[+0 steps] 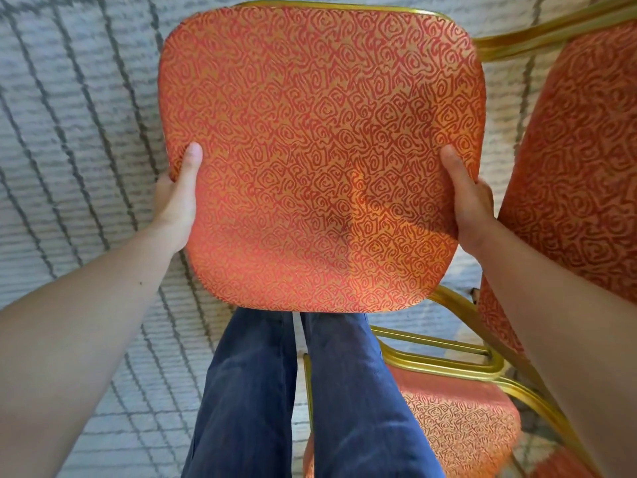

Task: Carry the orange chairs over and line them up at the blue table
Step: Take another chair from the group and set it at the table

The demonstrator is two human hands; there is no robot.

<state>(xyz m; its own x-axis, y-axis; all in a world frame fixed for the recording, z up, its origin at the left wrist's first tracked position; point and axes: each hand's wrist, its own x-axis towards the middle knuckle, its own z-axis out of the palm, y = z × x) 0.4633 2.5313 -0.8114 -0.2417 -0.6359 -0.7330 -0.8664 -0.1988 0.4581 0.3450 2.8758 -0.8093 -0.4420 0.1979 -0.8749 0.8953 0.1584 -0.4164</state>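
left grip (175, 205) holds orange chair (320, 160) edge | right grip (470, 205) holds opposite edge | floor: pale carpet (69, 132), grey grid lines

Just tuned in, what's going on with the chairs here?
A person holds an orange chair out in front of them. The left hand and right hand grip the two side edges of its padded panel, thumbs on the patterned fabric. Its legs are hidden, so I cannot tell whether it is off the floor. A second orange chair with a gold frame stands close on the right, on the pale lined carpet. The blue table is not in view.
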